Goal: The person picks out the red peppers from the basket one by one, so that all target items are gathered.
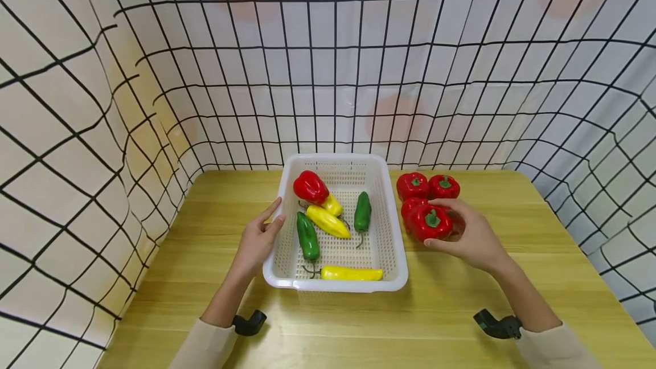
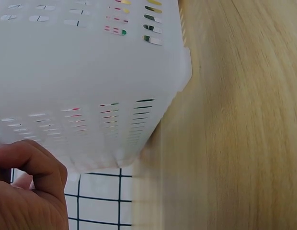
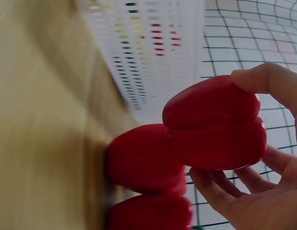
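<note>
My right hand (image 1: 474, 238) grips a red bell pepper (image 1: 430, 223) between thumb and fingers, its green stem facing up. In the right wrist view this pepper (image 3: 213, 125) is lifted off the table, with other red bell peppers (image 3: 146, 158) below and beside it. On the left, my left hand (image 1: 256, 241) holds the side rim of a white plastic basket (image 1: 333, 285), thumb at the rim. Inside lie one red bell pepper (image 1: 310, 187), green peppers (image 1: 362, 212) and yellow peppers (image 1: 328, 221). The left wrist view shows curled fingers against the basket's perforated wall (image 2: 91, 62).
Right of the basket, more red bell peppers (image 1: 443, 187) stand close together on the wooden table (image 1: 205, 244), partly hidden by the right hand and its pepper. A white wall covering with a black grid (image 1: 348, 67) encloses the table's back and sides.
</note>
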A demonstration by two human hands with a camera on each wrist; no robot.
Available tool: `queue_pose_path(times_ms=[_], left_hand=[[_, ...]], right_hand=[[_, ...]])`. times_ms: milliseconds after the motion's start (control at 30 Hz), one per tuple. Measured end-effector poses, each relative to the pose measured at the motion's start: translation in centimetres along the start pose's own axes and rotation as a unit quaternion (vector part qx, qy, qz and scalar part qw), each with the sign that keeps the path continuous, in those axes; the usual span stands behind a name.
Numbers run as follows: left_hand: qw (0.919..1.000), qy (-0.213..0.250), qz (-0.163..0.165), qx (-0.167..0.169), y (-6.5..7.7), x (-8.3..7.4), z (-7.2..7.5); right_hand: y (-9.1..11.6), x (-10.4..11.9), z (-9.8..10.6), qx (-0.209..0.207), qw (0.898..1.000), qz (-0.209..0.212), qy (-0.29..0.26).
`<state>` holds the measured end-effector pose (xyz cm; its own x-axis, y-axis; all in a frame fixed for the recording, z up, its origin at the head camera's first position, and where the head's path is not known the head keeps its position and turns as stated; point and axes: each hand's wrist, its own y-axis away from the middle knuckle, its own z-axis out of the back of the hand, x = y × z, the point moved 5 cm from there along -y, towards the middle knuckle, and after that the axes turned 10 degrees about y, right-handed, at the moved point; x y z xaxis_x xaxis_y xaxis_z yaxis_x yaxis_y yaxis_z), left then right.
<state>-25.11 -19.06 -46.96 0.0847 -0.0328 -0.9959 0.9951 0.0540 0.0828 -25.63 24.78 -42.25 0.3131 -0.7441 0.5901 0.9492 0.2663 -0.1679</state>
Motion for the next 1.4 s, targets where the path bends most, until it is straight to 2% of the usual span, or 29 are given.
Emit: queue_pose_path(times_ms=[200, 467, 967, 1400], left_hand=[[1.0000, -0.001, 0.005, -0.004, 0.1, 0.0, 0.0], [1.0000, 0.000, -0.001, 0.000, 0.1, 0.1, -0.1], [1.0000, 0.001, 0.006, 0.001, 0.1, 0.1, 0.0], [0.9999, 0.001, 0.011, -0.002, 0.2, -0.1, 0.1]], right_hand=[[0.7, -1.5, -1.7, 0.006, 1.000, -0.010, 0.010], [1.2, -2.7, -3.4, 0.012, 1.000, -0.028, -0.007], [1.7, -2.8, -4.8, 0.022, 0.998, -0.033, -0.045], [1.8, -3.5, -5.4, 0.013, 0.999, -0.031, -0.043]])
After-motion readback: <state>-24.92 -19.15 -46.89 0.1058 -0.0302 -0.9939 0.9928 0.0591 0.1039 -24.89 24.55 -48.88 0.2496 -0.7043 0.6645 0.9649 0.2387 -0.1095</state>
